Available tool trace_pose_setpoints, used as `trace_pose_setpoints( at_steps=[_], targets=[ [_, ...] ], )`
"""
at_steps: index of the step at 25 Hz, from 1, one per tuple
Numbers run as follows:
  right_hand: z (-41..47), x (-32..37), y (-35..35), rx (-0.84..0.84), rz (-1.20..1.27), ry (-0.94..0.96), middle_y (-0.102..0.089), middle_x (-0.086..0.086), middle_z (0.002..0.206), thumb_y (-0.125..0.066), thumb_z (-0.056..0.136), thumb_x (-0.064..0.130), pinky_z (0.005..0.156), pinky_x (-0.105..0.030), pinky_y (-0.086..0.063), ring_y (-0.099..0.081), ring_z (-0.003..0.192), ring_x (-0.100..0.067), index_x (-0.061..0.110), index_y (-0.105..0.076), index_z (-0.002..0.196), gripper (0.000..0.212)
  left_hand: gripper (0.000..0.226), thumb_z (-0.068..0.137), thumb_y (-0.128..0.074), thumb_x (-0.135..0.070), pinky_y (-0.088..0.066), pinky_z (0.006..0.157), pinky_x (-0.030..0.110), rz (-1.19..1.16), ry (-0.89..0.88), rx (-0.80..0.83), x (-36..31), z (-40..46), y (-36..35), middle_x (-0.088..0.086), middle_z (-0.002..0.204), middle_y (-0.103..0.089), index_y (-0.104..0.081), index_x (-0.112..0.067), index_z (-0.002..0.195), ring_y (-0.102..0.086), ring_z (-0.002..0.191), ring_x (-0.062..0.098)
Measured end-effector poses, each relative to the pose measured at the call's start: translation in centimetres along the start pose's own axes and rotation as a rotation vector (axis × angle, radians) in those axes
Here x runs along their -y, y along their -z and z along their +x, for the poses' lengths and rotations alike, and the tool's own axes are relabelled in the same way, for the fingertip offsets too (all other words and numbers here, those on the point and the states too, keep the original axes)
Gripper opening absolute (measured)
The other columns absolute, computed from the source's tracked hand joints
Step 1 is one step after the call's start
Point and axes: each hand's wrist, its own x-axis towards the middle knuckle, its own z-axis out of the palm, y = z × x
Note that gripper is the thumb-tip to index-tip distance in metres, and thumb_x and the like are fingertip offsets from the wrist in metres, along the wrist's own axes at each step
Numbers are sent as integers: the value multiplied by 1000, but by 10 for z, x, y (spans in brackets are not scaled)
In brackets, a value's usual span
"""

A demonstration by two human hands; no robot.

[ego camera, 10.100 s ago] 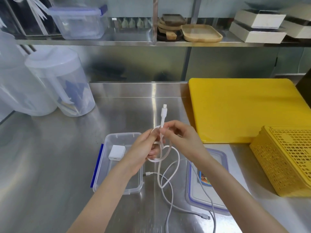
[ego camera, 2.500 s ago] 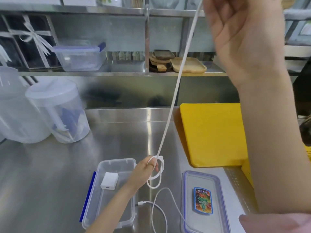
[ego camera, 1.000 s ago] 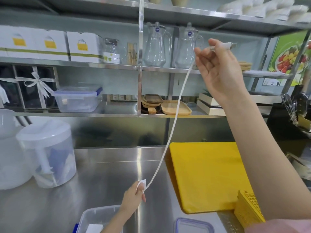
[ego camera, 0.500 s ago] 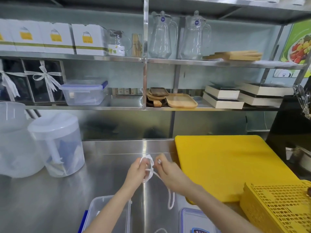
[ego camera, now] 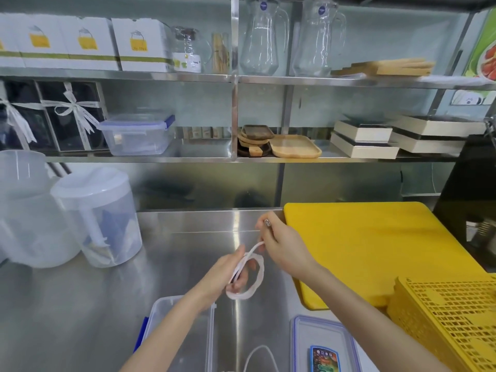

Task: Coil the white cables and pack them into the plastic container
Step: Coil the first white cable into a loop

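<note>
My left hand (ego camera: pixel 230 269) grips a small coil of white cable (ego camera: pixel 255 280) above the steel counter. My right hand (ego camera: pixel 281 245) pinches the free end of the same cable, and its metal plug (ego camera: pixel 267 223) sticks up between the fingers. A short stretch of cable runs from the coil up to my right hand. The clear plastic container (ego camera: pixel 182 334) with a blue clip lies open at the bottom, partly under my left forearm. A loop of another white cable (ego camera: pixel 259 354) lies on the counter between the container and its lid (ego camera: pixel 322 342).
A yellow cutting board (ego camera: pixel 370 245) lies to the right, with a yellow plastic basket (ego camera: pixel 451 323) in front of it. Two translucent jugs (ego camera: pixel 99 216) stand at the left. Shelves behind the counter hold boxes, glass pitchers and wooden trays.
My right hand came down from high above, where it stretched the cable, to the coil in my left hand. The coil now shows as wider loops and the plug points upward.
</note>
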Motion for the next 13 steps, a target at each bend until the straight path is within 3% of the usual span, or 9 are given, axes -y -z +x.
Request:
trace_pose_setpoints(
  at_steps=[2, 4, 8, 11, 13],
  targets=[
    [4, -5, 4, 13, 90, -28, -60, 8, 70, -33, 98, 22, 63, -20, -45, -57, 66, -11, 22, -47, 93, 15, 46, 92, -39, -49, -22, 43, 19, -126, 5, 78, 0, -8, 0, -10, 37, -30, -59, -24, 58, -22, 36, 8],
    [6, -10, 7, 35, 167, -77, -59, 12, 73, -36, 97, 21, 65, -9, -42, -57, 73, -7, 23, -50, 99, 14, 27, 87, -51, -41, -21, 41, 16, -183, -7, 175, -1, -16, 0, -13, 44, -27, -61, -28, 65, -21, 38, 5],
    [-2, -13, 5, 106, 344, -179, -56, 4, 93, -48, 93, 23, 80, -19, -44, -55, 91, -11, 16, -43, 126, 34, 15, 84, -56, -26, -21, 41, 15, -266, -9, 207, 2, -26, 0, -14, 47, -26, -60, -28, 70, -21, 38, 3],
    [-17, -13, 2, 206, 434, -149, -58, 6, 102, -56, 88, 28, 84, -23, -49, -59, 98, -11, 20, -44, 123, 37, 9, 81, -57, -20, -22, 41, 16, -486, -13, 111, 9, -28, -1, -13, 45, -26, -56, -20, 72, -22, 35, 2],
    [-29, -14, -5, 278, 355, -116, -55, 11, 99, -63, 83, 33, 83, -24, -51, -59, 96, -10, 23, -43, 120, 44, 9, 80, -56, -15, -21, 42, 16, -569, -24, 78, 13, -29, 0, -14, 44, -27, -61, -19, 73, -21, 35, 1]
  ],
)
